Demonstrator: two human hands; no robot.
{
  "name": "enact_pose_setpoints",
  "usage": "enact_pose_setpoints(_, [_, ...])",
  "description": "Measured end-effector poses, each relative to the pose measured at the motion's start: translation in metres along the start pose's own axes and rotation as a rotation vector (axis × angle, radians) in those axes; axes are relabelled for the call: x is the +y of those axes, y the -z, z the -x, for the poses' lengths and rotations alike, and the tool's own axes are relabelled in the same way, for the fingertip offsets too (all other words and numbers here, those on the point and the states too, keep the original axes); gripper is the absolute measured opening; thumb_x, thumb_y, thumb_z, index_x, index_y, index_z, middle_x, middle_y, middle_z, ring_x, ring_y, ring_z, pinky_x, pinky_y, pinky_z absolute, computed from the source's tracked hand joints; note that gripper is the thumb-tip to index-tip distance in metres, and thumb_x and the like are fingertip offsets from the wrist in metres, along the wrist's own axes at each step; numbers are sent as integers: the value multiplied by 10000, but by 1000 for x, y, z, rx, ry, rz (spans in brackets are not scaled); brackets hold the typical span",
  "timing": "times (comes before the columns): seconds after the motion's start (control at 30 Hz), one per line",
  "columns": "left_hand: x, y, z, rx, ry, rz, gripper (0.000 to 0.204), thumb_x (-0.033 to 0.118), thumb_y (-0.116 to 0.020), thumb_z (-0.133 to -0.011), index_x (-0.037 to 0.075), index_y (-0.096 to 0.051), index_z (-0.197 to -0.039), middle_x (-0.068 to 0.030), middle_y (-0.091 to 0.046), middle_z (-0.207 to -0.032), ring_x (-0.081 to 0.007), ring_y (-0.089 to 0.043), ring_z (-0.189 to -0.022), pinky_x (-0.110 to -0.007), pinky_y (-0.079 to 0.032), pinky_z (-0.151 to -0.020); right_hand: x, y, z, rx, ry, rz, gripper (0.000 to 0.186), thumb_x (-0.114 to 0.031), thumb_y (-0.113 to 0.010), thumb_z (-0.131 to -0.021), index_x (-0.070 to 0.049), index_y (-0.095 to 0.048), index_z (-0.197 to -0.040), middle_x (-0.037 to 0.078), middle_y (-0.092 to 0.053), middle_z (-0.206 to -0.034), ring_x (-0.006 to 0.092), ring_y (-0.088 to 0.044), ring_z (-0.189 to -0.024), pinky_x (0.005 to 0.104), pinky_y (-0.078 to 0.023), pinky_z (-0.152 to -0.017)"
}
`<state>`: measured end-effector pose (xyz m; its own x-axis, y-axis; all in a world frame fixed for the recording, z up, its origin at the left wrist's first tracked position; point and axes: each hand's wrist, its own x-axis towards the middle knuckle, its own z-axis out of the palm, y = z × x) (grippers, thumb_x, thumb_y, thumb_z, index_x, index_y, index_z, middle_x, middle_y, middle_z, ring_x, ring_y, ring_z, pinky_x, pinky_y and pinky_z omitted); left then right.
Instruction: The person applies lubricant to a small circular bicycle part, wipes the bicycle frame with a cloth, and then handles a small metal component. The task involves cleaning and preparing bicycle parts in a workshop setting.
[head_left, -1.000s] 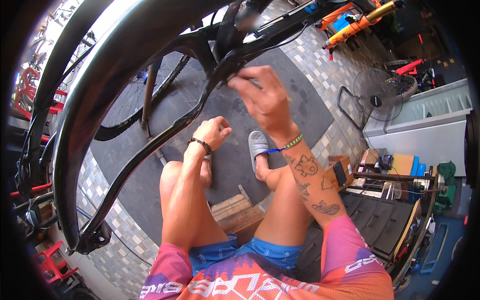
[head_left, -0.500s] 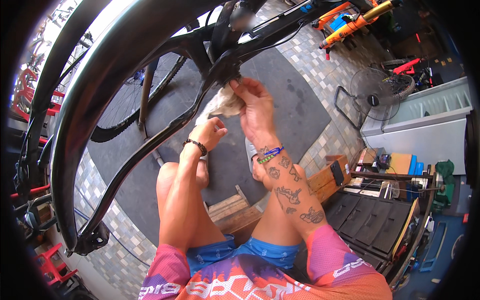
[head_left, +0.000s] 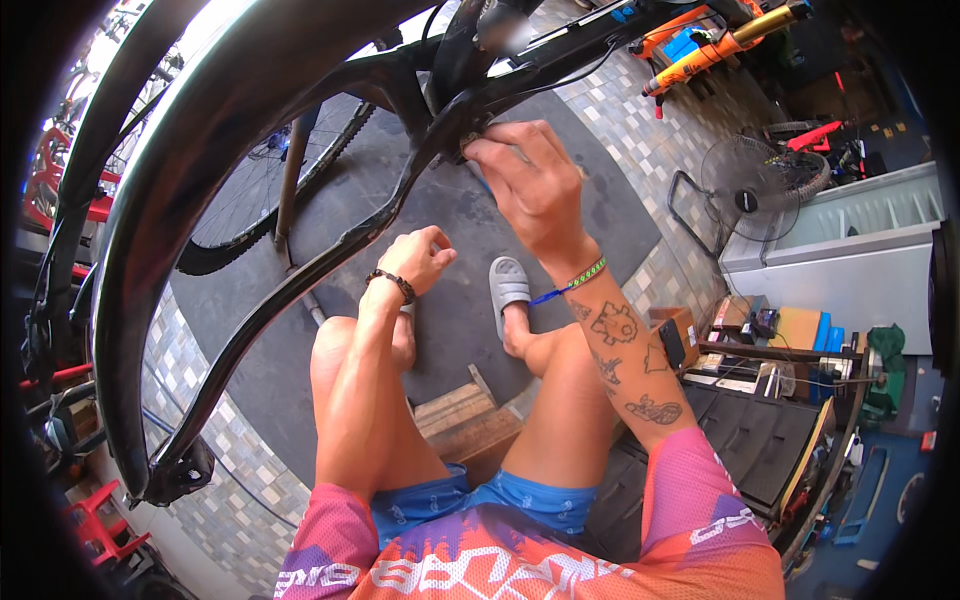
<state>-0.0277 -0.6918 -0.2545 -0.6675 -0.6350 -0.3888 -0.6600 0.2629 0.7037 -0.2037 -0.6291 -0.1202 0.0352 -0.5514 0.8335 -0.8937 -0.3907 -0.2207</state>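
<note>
A black bicycle frame [head_left: 300,275] arches over my knees from the lower left to the top middle. My right hand [head_left: 535,185] is pressed against the frame's junction [head_left: 455,120], fingers bent over a pale rag that is almost entirely hidden beneath them. My left hand [head_left: 420,258], with a dark bracelet at the wrist, is loosely curled just below the frame's lower tube, and nothing shows inside it. I sit with bare knees apart, my right foot in a grey slipper [head_left: 508,285] on a dark mat [head_left: 600,220].
A spoked wheel [head_left: 250,200] stands behind the frame at left. A wooden block [head_left: 465,420] lies between my legs. On the right are a floor fan [head_left: 750,195], a white chest cabinet [head_left: 850,270], black drawers [head_left: 750,440] and an orange fork [head_left: 720,45].
My right hand has turned palm down and pushed up against the frame junction, covering the rag that hung in plain view half a second ago. My left hand has barely moved.
</note>
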Motion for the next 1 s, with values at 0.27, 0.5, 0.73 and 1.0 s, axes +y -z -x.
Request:
enact_pose_setpoints(0.27, [0,-6,-5,-2,-19,35,307,313,-721,-966,80,-767,-1161,-167,-798,-1094,-349,-757,-1066,-461,-581,-943,-15,-50,42,490,-1086,-818,130,-112,-868,-906,-41,-770,-956,19,-730,-970,107,-670,-760,294,-543,-702])
enact_pose_setpoints(0.5, [-61,-42,-49,18,-199,-297,282,274,-721,-949,72,-767,-1140,-173,-797,-1037,-350,-761,-1012,-455,-582,-909,-60,-50,38,434,-1560,-1894,272,-328,-729,-1041,-87,-717,-1168,35,-762,-1072,159,-738,-977,372,-602,-892])
enact_pose_setpoints(0.73, [-22,-18,-14,95,-125,-19,266,205,-707,-920,27,-750,-1113,-195,-786,-956,-352,-763,-921,-442,-586,-838,-54,-30,54,280,-912,-240,160,-30,-796,-945,-19,-710,-1080,58,-741,-952,159,-709,-817,327,-571,-701])
enact_pose_setpoints(1.0, [-2,-4,-8,27,-58,-50,317,313,-715,-975,64,-755,-1168,-185,-795,-1052,-355,-753,-1059,-473,-579,-925,-53,-49,41,290,-638,-66,76,-9,-771,-929,11,-746,-998,93,-721,-986,250,-703,-835,367,-543,-698])
